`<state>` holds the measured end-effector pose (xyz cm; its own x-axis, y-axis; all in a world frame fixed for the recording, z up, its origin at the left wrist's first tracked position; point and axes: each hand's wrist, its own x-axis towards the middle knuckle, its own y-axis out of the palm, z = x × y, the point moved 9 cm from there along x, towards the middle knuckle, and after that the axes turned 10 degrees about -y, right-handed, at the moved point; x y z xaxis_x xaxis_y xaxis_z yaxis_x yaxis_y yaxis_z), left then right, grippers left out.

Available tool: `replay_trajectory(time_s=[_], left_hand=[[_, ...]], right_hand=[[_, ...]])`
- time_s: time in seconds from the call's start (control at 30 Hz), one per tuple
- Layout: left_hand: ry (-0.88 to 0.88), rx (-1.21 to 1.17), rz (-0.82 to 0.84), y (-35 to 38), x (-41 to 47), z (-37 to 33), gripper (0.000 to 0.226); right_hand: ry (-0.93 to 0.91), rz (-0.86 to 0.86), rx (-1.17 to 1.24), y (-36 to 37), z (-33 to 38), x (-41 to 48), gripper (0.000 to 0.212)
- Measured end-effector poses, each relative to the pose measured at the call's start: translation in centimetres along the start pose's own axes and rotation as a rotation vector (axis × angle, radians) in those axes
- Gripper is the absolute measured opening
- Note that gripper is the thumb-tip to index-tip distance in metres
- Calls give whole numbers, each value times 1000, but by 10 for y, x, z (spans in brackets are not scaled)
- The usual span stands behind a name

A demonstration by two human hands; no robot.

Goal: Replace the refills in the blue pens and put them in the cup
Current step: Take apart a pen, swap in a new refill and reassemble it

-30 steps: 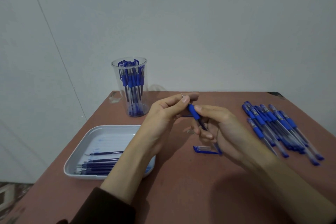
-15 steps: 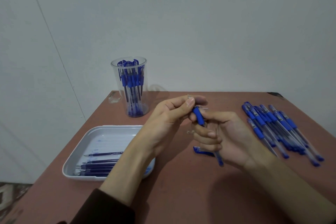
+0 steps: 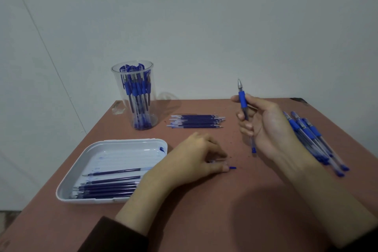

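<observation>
No readable brand or label; any print on the pen barrels is too blurred to read. Right hand point(image 3: 268, 127) is raised above the reddish-brown table point(image 3: 204, 210), fingers curled round a clear-barrelled blue pen with blue rubber grip point(image 3: 242, 101), thumb on the grip, silver tip up, no cap on it. Left hand point(image 3: 196, 157) is low on the table, fingers bent, tips pinching a small blue pen cap point(image 3: 232, 168), mostly hidden under them. Tall clear plastic cup point(image 3: 151, 67) stands at the far left, full of blue pens. A row of loose dark-blue refills point(image 3: 196, 121) lies just right of the cup. White plastic tray point(image 3: 114, 142) at near left holds more dark refills point(image 3: 106, 188). A pile of capped blue pens point(image 3: 311, 137) lies behind the right wrist.
</observation>
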<state>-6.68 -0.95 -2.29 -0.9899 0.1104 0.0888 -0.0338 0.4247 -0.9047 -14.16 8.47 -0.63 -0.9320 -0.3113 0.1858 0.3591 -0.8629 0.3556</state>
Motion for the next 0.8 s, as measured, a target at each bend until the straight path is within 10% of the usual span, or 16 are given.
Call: replay_trajectory(time_s=[0.4,0.8], left_hand=[[-269,-542,-528,-64,-7,52,21],[-234,-644,-488,-64,-8,51,17]], right_hand=[[-587,169,-1066,22,24,-10,7],[-619,246,-1106,28,24,-15,10]])
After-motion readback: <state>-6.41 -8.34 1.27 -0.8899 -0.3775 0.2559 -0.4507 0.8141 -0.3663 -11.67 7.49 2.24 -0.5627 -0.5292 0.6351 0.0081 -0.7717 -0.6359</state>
